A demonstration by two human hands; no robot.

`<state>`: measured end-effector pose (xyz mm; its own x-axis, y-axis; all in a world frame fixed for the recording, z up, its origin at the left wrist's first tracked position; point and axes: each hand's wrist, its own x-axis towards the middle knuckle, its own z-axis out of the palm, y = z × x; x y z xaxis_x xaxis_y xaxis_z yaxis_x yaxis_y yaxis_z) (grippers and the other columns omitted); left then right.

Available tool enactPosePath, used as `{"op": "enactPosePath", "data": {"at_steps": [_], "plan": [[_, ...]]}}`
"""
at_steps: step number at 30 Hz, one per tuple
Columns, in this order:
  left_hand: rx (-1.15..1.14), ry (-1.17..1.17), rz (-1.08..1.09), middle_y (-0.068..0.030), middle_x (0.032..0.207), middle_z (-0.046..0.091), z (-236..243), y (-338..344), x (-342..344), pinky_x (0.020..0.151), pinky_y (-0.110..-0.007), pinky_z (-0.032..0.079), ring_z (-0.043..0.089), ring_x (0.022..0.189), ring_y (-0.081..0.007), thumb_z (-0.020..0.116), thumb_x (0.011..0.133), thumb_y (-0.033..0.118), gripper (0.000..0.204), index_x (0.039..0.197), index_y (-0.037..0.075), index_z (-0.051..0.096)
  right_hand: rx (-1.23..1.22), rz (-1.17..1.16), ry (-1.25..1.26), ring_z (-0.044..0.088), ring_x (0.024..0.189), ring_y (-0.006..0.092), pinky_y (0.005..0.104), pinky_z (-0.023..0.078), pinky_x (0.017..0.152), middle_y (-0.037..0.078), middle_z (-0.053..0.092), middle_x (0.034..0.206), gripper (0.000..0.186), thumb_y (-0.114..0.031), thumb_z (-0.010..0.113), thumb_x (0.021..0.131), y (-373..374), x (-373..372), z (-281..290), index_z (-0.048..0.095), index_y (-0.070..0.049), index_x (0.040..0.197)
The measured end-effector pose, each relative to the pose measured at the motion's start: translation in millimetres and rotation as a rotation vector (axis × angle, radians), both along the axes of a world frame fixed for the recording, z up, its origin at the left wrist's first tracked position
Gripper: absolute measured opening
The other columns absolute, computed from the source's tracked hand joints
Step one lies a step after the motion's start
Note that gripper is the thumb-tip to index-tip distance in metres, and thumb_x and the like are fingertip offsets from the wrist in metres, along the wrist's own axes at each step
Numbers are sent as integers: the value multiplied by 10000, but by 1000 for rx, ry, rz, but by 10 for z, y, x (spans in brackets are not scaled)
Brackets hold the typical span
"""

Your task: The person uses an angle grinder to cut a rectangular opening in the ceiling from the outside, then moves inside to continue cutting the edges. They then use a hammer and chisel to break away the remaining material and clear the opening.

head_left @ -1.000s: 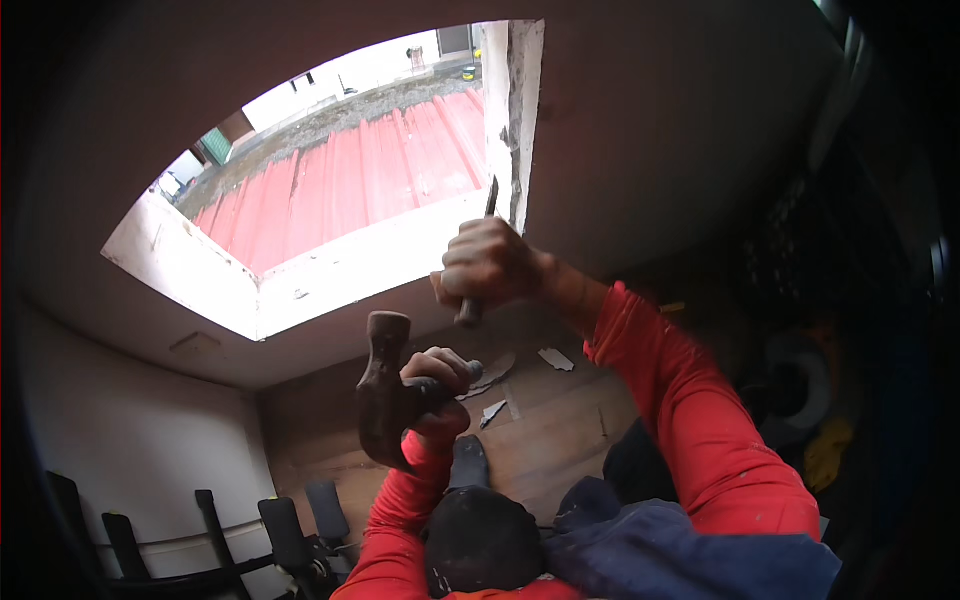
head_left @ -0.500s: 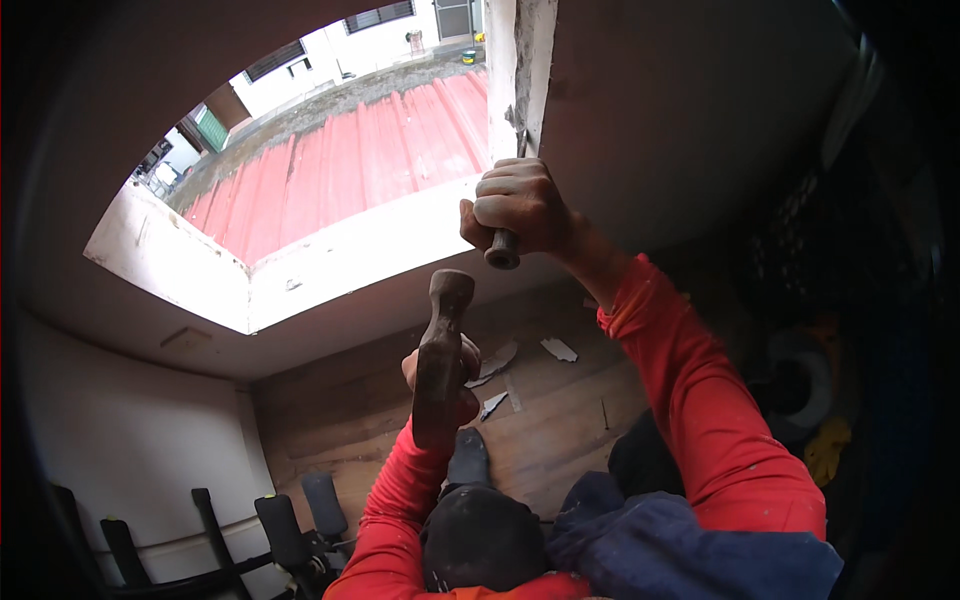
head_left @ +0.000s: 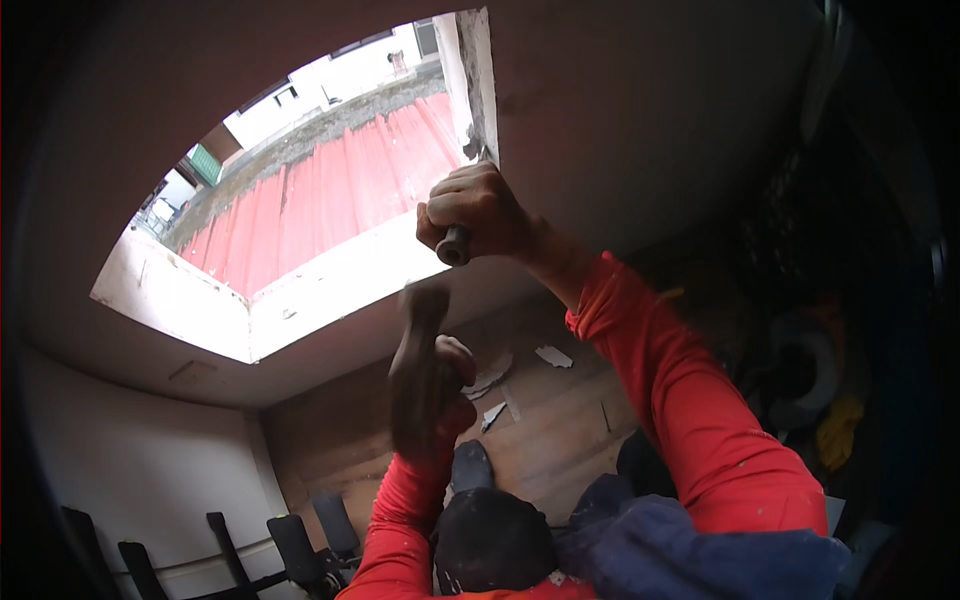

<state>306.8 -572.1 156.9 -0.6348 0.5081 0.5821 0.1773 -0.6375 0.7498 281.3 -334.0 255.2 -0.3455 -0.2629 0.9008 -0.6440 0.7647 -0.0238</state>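
My right hand (head_left: 480, 208) is closed around a chisel (head_left: 453, 247), its round butt end pointing down toward me. The chisel's far end meets the chipped right side of the window frame (head_left: 480, 85). Below and slightly left of that butt, my left hand (head_left: 456, 362) grips a hammer (head_left: 412, 385). The hammer stands upright, smeared by motion, and covers part of the hand. A gap separates the hammer from the chisel. Grey damage shows on the white frame around the chisel tip.
A white sill (head_left: 335, 285) borders the opening, with a red corrugated roof (head_left: 330, 190) outside. White broken chips (head_left: 553, 356) lie on the brown floor (head_left: 540, 430) near my foot (head_left: 470, 466). Black padded bars (head_left: 292, 548) stand at lower left. Something yellow (head_left: 838, 430) lies at right.
The view has turned, so the window frame and both hands appear farther left. The hammer is now blurred and sits more directly below the chisel's butt. Both grips are unchanged.
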Motion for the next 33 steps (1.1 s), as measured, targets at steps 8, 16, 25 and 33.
{"op": "enactPosePath", "data": {"at_steps": [8, 16, 25, 33], "plan": [[-259, 189, 169, -93, 812, 597, -69, 66, -8, 636, -339, 486, 602, 673, -219, 564, 1043, 636, 626, 851, 41, 600, -5, 50, -77, 682, 576, 239, 379, 523, 565, 5, 610, 606, 218, -289, 823, 742, 42, -111, -6, 639, -188, 684], [-51, 59, 154, -80, 722, 589, -90, -399, 182, 574, -316, 457, 572, 633, -181, 540, 958, 854, 808, 847, 55, 574, 165, -9, -33, 641, 556, 200, 386, 498, 538, -17, 543, 599, 218, -178, 784, 722, -308, 245, -320, 580, -205, 649], [-237, 224, 200, -45, 772, 582, -320, -318, 139, 592, -295, 428, 567, 661, -157, 578, 1039, 581, 541, 907, 57, 564, 84, -57, -20, 589, 501, 237, 382, 469, 518, 13, 502, 556, 261, -118, 767, 735, -57, 113, -481, 541, -179, 619], [-241, 400, 36, -91, 732, 665, -189, -455, 195, 700, -387, 562, 676, 692, -242, 651, 916, -15, 203, 720, 29, 629, 85, 19, -74, 639, 544, 234, 384, 493, 524, 1, 550, 588, 218, -174, 783, 702, 53, 223, -426, 573, -175, 642]]}}
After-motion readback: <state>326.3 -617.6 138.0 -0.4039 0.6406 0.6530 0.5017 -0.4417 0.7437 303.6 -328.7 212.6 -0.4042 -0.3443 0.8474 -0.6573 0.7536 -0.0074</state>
